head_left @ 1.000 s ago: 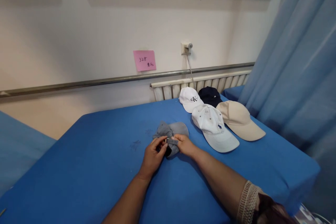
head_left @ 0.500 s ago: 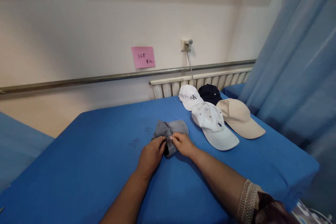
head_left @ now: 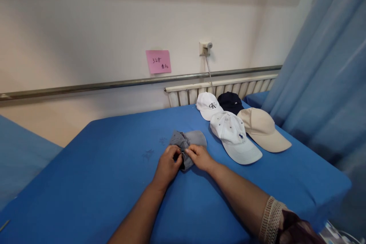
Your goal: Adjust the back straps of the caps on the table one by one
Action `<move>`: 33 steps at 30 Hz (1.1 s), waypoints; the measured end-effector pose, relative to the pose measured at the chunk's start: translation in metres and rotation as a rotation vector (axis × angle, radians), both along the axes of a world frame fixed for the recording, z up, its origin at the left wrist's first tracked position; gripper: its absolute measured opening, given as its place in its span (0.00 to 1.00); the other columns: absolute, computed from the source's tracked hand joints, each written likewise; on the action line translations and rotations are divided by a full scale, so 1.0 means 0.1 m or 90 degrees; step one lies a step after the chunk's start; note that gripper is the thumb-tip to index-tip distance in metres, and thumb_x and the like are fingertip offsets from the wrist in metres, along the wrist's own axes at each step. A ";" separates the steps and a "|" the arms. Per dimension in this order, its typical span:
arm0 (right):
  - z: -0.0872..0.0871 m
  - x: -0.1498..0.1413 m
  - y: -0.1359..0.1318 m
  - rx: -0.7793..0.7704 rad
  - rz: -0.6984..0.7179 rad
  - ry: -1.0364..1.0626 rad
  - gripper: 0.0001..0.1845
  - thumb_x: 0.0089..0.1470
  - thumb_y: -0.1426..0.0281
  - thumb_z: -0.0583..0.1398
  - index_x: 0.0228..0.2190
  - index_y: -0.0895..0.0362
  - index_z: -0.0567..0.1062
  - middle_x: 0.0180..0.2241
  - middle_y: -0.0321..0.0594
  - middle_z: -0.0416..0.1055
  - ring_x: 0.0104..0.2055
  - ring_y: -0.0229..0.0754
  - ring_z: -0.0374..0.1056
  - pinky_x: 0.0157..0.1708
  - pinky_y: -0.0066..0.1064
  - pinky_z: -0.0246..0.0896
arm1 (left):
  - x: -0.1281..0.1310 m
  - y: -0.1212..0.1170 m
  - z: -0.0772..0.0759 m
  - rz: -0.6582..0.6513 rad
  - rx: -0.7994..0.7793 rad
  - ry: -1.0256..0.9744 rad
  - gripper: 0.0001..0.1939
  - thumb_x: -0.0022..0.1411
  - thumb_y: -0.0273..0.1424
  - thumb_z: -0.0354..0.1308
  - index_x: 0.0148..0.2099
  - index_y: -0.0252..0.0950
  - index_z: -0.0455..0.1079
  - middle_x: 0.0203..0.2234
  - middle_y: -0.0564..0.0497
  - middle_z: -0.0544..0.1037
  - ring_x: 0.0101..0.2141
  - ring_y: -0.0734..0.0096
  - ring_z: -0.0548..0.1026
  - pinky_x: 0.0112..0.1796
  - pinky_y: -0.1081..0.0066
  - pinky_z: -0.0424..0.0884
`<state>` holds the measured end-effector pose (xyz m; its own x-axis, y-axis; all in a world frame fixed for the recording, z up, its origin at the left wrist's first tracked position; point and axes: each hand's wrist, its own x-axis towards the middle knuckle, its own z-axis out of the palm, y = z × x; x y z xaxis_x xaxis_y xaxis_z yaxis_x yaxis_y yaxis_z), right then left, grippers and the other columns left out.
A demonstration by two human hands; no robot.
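A grey baseball cap [head_left: 197, 138] lies on the blue-covered table, its brim toward the far right and its crown crumpled. My left hand [head_left: 168, 164] pinches the cap's near edge, with thumb and forefinger closed. Right beside it, my right hand [head_left: 199, 157] grips the same edge between thumb and bent fingers. The fingertips of both hands almost meet at what looks like the cap's back strap. A dark opening shows just below them. Exactly what part each fingertip holds is too small to make out.
To the right sit a white cap with black letters [head_left: 208, 105], a navy cap [head_left: 228, 101], a pale cap with a small horse logo [head_left: 233, 137] and a beige cap [head_left: 263, 127]. Behind the table [head_left: 120, 141] are a radiator [head_left: 183, 95] and a rail. A blue curtain [head_left: 320, 57] hangs at right.
My left hand's fingers have shifted slightly and bent more at the cap's edge. My right hand keeps its grip. The whole view has moved a little.
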<state>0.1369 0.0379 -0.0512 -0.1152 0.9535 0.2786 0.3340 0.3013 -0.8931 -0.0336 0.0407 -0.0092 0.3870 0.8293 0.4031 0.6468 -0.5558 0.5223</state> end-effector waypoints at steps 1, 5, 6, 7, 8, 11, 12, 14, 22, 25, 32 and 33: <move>0.00 0.00 0.00 0.001 0.002 0.003 0.18 0.60 0.60 0.54 0.22 0.56 0.66 0.21 0.32 0.62 0.25 0.35 0.57 0.26 0.27 0.49 | 0.00 0.01 0.00 0.002 0.001 -0.007 0.03 0.57 0.25 0.53 0.32 0.37 0.65 0.31 0.51 0.73 0.34 0.68 0.71 0.37 0.69 0.67; -0.01 -0.01 0.00 -0.005 -0.001 0.028 0.18 0.59 0.59 0.55 0.22 0.56 0.67 0.21 0.32 0.62 0.25 0.35 0.57 0.26 0.27 0.49 | -0.01 0.01 0.01 0.014 0.001 -0.030 0.03 0.56 0.25 0.54 0.30 0.38 0.65 0.30 0.52 0.73 0.33 0.68 0.71 0.36 0.69 0.67; -0.01 -0.01 0.01 -0.008 -0.003 0.038 0.18 0.59 0.59 0.55 0.23 0.56 0.67 0.21 0.32 0.62 0.25 0.36 0.57 0.26 0.27 0.49 | -0.01 0.01 0.01 0.019 -0.003 -0.043 0.03 0.56 0.25 0.54 0.29 0.38 0.65 0.30 0.52 0.73 0.33 0.68 0.72 0.37 0.69 0.67; -0.02 -0.02 0.01 -0.012 -0.005 0.050 0.18 0.58 0.59 0.55 0.23 0.56 0.68 0.21 0.32 0.62 0.25 0.36 0.57 0.26 0.27 0.49 | -0.02 0.01 0.01 0.024 -0.011 -0.059 0.04 0.55 0.26 0.54 0.29 0.37 0.66 0.30 0.52 0.73 0.33 0.69 0.72 0.37 0.69 0.67; -0.02 -0.02 0.02 -0.017 -0.005 0.064 0.18 0.58 0.58 0.55 0.22 0.56 0.68 0.20 0.31 0.61 0.25 0.36 0.56 0.26 0.27 0.49 | -0.03 0.01 0.01 0.030 -0.024 -0.077 0.04 0.55 0.26 0.54 0.29 0.37 0.66 0.30 0.52 0.74 0.33 0.69 0.72 0.37 0.69 0.68; -0.03 -0.02 0.04 -0.053 -0.003 0.133 0.19 0.56 0.56 0.56 0.21 0.56 0.67 0.19 0.31 0.60 0.24 0.35 0.55 0.25 0.27 0.49 | -0.05 0.03 0.00 0.046 -0.092 -0.148 0.04 0.54 0.27 0.55 0.27 0.37 0.67 0.30 0.52 0.74 0.32 0.70 0.73 0.36 0.70 0.69; -0.03 -0.02 0.06 -0.067 -0.003 0.155 0.20 0.56 0.55 0.57 0.20 0.55 0.66 0.19 0.31 0.59 0.24 0.35 0.55 0.24 0.27 0.50 | -0.06 0.03 -0.01 0.048 -0.111 -0.169 0.04 0.54 0.28 0.55 0.27 0.37 0.66 0.30 0.51 0.74 0.32 0.70 0.74 0.35 0.70 0.70; -0.03 0.00 0.08 -0.092 -0.004 0.181 0.21 0.55 0.53 0.56 0.21 0.55 0.66 0.18 0.30 0.58 0.22 0.35 0.54 0.23 0.27 0.51 | -0.07 0.04 -0.02 0.044 -0.134 -0.196 0.05 0.55 0.29 0.55 0.27 0.37 0.65 0.32 0.50 0.75 0.32 0.70 0.75 0.35 0.70 0.71; -0.03 0.01 0.08 -0.151 0.039 0.202 0.26 0.53 0.45 0.55 0.22 0.54 0.65 0.17 0.28 0.56 0.17 0.33 0.53 0.16 0.25 0.51 | -0.05 0.00 -0.01 -0.035 -0.035 -0.083 0.14 0.58 0.27 0.56 0.48 0.38 0.71 0.39 0.49 0.77 0.37 0.68 0.76 0.42 0.65 0.73; -0.03 0.00 0.07 -0.155 0.054 0.203 0.27 0.53 0.43 0.55 0.22 0.55 0.66 0.16 0.28 0.57 0.17 0.33 0.53 0.15 0.25 0.51 | -0.06 0.02 -0.04 -0.044 0.014 -0.021 0.13 0.61 0.28 0.55 0.48 0.39 0.72 0.42 0.47 0.78 0.42 0.65 0.77 0.45 0.62 0.73; -0.01 0.01 0.06 -0.153 0.060 0.197 0.27 0.53 0.44 0.56 0.21 0.55 0.64 0.16 0.28 0.56 0.18 0.32 0.53 0.17 0.24 0.50 | -0.13 0.04 -0.06 -0.053 -0.010 0.021 0.14 0.65 0.32 0.52 0.50 0.40 0.74 0.43 0.48 0.81 0.43 0.64 0.79 0.46 0.62 0.74; 0.00 0.01 0.05 -0.153 0.061 0.196 0.27 0.53 0.44 0.56 0.21 0.55 0.64 0.16 0.28 0.56 0.18 0.32 0.53 0.18 0.24 0.50 | -0.13 0.04 -0.05 -0.051 -0.005 0.028 0.14 0.65 0.31 0.52 0.50 0.40 0.74 0.42 0.48 0.81 0.42 0.64 0.79 0.45 0.62 0.74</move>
<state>0.1380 0.0433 -0.0513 -0.1523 0.9847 0.0850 0.0207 0.0891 -0.9958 -0.0470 0.0444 -0.0144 0.4691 0.7982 0.3780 0.6234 -0.6024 0.4984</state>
